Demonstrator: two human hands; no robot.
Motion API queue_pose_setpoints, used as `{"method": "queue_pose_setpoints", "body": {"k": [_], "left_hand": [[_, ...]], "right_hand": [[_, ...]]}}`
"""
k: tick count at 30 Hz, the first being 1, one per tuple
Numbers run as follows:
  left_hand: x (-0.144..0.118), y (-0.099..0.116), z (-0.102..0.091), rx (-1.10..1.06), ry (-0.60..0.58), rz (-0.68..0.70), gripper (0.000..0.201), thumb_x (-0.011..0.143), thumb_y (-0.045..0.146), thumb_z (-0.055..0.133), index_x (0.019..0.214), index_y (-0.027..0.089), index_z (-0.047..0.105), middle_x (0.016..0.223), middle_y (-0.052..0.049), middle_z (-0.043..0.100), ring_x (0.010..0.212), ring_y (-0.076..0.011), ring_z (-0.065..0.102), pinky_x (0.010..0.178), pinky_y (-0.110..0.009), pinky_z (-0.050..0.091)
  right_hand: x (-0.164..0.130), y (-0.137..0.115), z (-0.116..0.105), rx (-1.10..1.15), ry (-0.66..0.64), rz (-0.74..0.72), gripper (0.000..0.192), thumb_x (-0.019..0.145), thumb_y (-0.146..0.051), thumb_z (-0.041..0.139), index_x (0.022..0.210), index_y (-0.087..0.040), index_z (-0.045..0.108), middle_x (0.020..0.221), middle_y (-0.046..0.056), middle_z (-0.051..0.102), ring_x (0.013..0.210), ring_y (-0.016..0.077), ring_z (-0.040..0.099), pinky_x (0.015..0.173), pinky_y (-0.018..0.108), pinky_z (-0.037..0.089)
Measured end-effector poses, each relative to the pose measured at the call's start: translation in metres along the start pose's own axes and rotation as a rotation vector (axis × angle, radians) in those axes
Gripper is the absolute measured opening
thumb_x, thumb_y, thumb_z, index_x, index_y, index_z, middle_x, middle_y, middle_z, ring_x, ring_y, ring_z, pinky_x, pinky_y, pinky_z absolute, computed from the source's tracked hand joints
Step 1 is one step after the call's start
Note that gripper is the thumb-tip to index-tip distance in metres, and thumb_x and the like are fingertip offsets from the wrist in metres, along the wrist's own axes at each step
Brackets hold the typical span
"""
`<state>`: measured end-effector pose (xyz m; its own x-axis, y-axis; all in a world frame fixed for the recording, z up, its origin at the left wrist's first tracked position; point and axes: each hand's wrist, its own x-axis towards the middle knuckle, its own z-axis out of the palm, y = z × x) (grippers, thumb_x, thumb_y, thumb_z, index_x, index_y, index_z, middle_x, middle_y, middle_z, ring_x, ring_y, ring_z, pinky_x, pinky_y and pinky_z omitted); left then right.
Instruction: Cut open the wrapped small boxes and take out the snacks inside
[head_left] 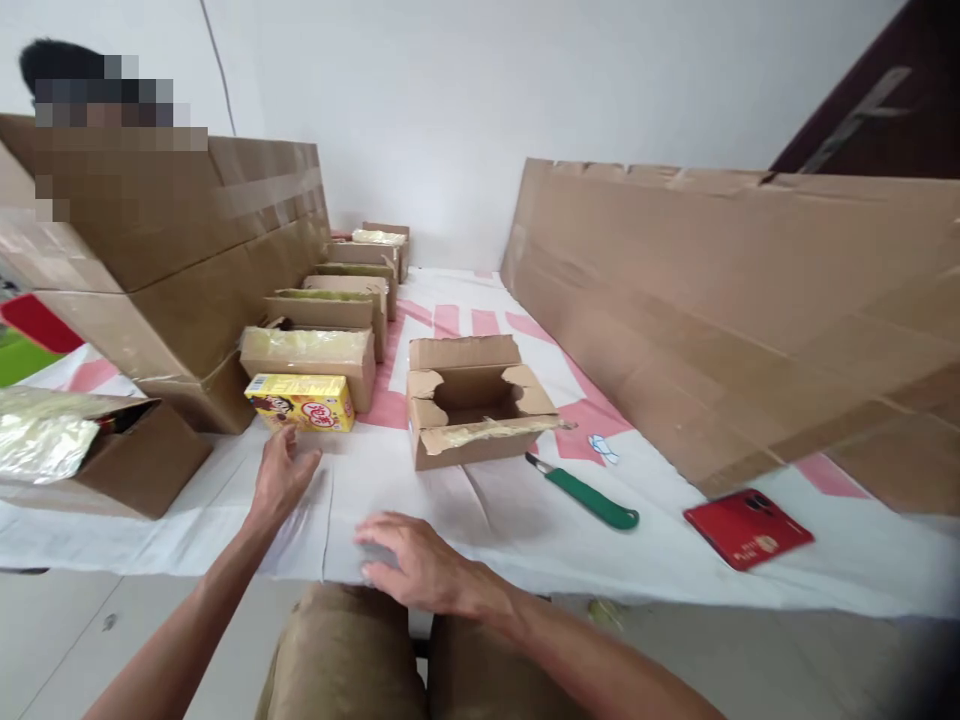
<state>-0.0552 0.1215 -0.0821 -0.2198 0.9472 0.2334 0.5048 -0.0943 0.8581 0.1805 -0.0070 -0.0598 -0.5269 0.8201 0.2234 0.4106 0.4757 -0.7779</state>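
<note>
My left hand (283, 472) reaches to the front of a small yellow printed carton (304, 402), its fingertips at the lower edge and its thumb apart. Whether it touches the carton I cannot tell. Lower and to the right, my right hand (412, 560) hovers near the table's front edge, slightly blurred, fingers loosely curved and apart with nothing in them. In front of me an opened cardboard box (472, 440) with torn flaps stands on the cloth. Beside it lies a green-handled knife (589, 495), blade toward the box.
Several small cardboard boxes (307, 352) stand in a row behind the yellow carton. Another taped box (142, 470) sits at the left edge. Tall cardboard panels (720, 300) flank the white cloth. A red phone (750, 528) lies right. A person sits behind the left panel.
</note>
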Motion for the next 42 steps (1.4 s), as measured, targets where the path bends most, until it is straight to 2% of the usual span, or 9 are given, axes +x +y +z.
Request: {"method": "queue_pose_setpoints", "body": {"k": [4,11,16,19,24,28,36,39,42], "left_hand": [[-0.053,0.021,0.012,0.012,-0.178,0.138,0.062,0.073,0.051,0.068,0.126,0.019,0.062,0.125,-0.017,0.066,0.113,-0.0349,0.068,0.098,-0.055,0.057],[-0.074,0.076,0.067,-0.191,-0.282,0.248,0.085,0.076,0.056,0.078,0.149,0.023,0.048,0.149,-0.020,0.055,0.133,-0.0365,0.060,0.106,-0.055,0.054],[-0.060,0.114,0.093,-0.391,-0.294,0.186,0.114,0.072,0.069,0.080,0.163,0.021,0.029,0.167,-0.023,0.037,0.153,-0.0406,0.040,0.118,-0.057,0.043],[-0.057,0.135,0.104,-0.474,-0.245,0.141,0.095,0.080,0.071,0.072,0.155,0.022,0.042,0.160,-0.019,0.049,0.151,-0.0388,0.044,0.118,-0.053,0.044],[-0.062,0.151,0.118,-0.485,-0.130,0.091,0.074,0.087,0.065,0.066,0.141,0.016,0.053,0.144,-0.019,0.062,0.136,-0.0356,0.058,0.112,-0.049,0.049],[-0.076,0.144,0.103,-0.453,-0.087,0.125,0.075,0.090,0.060,0.064,0.148,0.016,0.047,0.151,-0.019,0.056,0.141,-0.0337,0.055,0.119,-0.048,0.044],[-0.100,0.085,-0.035,-0.225,0.250,0.025,0.066,0.091,0.055,0.065,0.147,0.020,0.054,0.146,-0.014,0.060,0.136,-0.0345,0.057,0.120,-0.048,0.043],[-0.085,0.056,-0.082,-0.120,0.435,-0.024,0.064,0.089,0.051,0.068,0.144,0.019,0.058,0.140,-0.013,0.063,0.131,-0.0336,0.060,0.120,-0.050,0.043],[-0.054,0.030,-0.103,-0.114,0.536,-0.046,0.066,0.087,0.052,0.069,0.142,0.017,0.059,0.136,-0.014,0.064,0.130,-0.0329,0.060,0.119,-0.048,0.043]], "right_hand": [[-0.072,-0.028,-0.061,-0.009,0.093,0.120,0.024,0.097,-0.024,0.057,0.105,-0.027,0.079,0.093,0.002,0.081,0.082,0.0197,0.076,0.079,0.031,0.060],[-0.123,0.001,-0.164,-0.230,0.878,0.283,0.019,0.096,-0.038,0.063,0.106,-0.026,0.074,0.101,0.006,0.079,0.089,0.0236,0.074,0.085,0.039,0.061],[-0.093,0.054,-0.204,-0.015,0.787,0.342,0.089,0.074,-0.054,0.083,0.151,-0.023,0.049,0.157,0.017,0.055,0.143,0.0345,0.054,0.112,0.053,0.049],[-0.062,0.072,-0.211,0.153,0.721,0.354,0.085,0.080,-0.062,0.075,0.150,-0.021,0.050,0.155,0.018,0.057,0.141,0.0342,0.056,0.114,0.053,0.046],[-0.043,0.068,-0.200,0.155,0.836,0.325,0.061,0.087,-0.062,0.068,0.132,-0.020,0.063,0.134,0.013,0.071,0.123,0.0319,0.065,0.105,0.048,0.052],[-0.054,0.046,-0.179,0.139,0.845,0.314,0.063,0.087,-0.063,0.070,0.133,-0.022,0.062,0.136,0.014,0.069,0.123,0.0325,0.064,0.101,0.048,0.054],[-0.031,-0.008,-0.082,0.225,0.490,0.081,0.067,0.093,-0.051,0.071,0.150,-0.023,0.049,0.146,0.015,0.062,0.125,0.0311,0.065,0.101,0.048,0.058],[0.006,-0.015,-0.038,0.262,0.393,-0.047,0.072,0.092,-0.043,0.071,0.155,-0.023,0.043,0.153,0.015,0.056,0.135,0.0325,0.059,0.106,0.047,0.057],[0.043,-0.007,-0.007,0.253,0.347,-0.115,0.079,0.089,-0.036,0.071,0.159,-0.022,0.038,0.161,0.017,0.047,0.146,0.0338,0.049,0.111,0.049,0.055]]}}
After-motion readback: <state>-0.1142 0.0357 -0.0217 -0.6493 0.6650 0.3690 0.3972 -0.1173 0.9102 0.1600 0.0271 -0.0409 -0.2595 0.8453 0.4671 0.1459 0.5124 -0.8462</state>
